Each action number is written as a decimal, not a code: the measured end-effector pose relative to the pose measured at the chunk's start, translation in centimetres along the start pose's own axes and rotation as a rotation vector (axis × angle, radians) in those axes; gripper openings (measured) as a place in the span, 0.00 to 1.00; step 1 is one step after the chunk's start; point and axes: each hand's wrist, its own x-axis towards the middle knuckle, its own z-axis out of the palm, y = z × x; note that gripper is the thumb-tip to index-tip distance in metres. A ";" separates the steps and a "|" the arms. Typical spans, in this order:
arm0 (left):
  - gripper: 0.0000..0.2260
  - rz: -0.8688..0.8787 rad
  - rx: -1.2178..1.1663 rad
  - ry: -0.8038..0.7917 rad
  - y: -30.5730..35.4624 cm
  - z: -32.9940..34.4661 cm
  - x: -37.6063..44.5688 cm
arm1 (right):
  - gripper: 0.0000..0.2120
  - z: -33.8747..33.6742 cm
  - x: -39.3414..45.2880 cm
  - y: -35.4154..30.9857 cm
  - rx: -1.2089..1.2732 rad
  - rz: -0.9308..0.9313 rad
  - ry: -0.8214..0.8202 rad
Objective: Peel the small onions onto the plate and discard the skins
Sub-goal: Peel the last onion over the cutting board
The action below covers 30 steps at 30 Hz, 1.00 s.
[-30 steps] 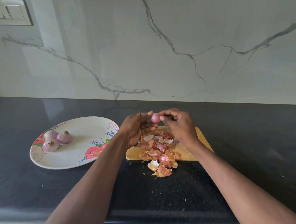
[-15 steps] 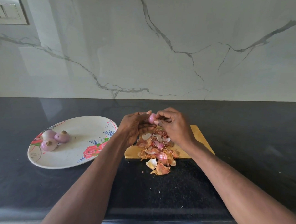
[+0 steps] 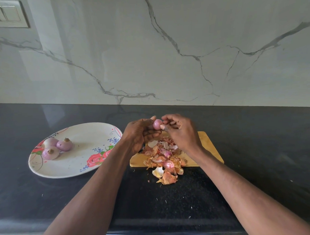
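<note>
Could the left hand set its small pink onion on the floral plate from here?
Probably yes. The left hand holds the small pink onion above the wooden board, and the white floral plate lies just to its left with bare black counter between; the three peeled onions leave room.

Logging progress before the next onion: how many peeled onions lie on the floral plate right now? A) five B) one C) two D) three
D: three peeled onions sit clustered at the left side of the plate, while a fourth onion is in the grip of the left hand, off the plate, with the right hand pinching at it.
</note>
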 end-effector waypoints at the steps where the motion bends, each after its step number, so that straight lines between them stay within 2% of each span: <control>1: 0.09 0.004 0.008 -0.001 0.0 0.0 0.0 | 0.09 0.0 0.0 -0.1 -0.007 -0.009 0.007; 4: 0.12 0.028 0.046 0.002 -0.1 0.2 -0.2 | 0.06 -0.1 0.0 0.0 -0.038 -0.004 0.028; 8: 0.08 0.067 0.119 0.001 -0.1 0.3 -0.3 | 0.02 0.2 0.1 0.2 -0.118 -0.028 0.007; 13: 0.06 0.093 0.185 -0.010 0.0 0.1 -0.4 | 0.04 0.8 -0.3 0.3 -0.237 -0.092 -0.038; 20: 0.04 0.061 0.115 0.038 -0.4 0.7 -0.2 | 0.12 1.4 -0.5 0.4 -0.420 -0.249 -0.017; 27: 0.04 0.031 -0.068 0.102 -0.4 0.7 -0.1 | 0.09 1.6 -0.8 0.2 -0.390 -0.256 -0.058; 30: 0.05 0.038 -0.088 0.089 -0.2 0.4 0.0 | 0.05 1.4 -0.8 0.0 -0.261 -0.173 -0.032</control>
